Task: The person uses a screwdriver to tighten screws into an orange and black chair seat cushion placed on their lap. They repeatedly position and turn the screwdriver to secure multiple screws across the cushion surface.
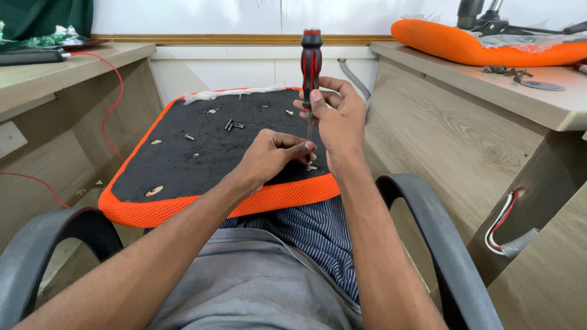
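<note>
An orange mesh seat cushion [202,208] lies upside down on my lap, its black underside [202,146] facing up. My right hand [335,119] grips a red and black screwdriver [310,61] held upright, tip down near the cushion's front right edge. My left hand [269,154] pinches at the screwdriver's shaft close to the tip, where a small screw [312,166] sits. Several loose screws [232,125] lie on the black underside.
Wooden desks stand to the left [73,61] and right [489,98]. Another orange cushion [477,46] and small metal parts [513,73] rest on the right desk. Black chair armrests [428,208] flank my legs. A red cable [113,104] hangs at left.
</note>
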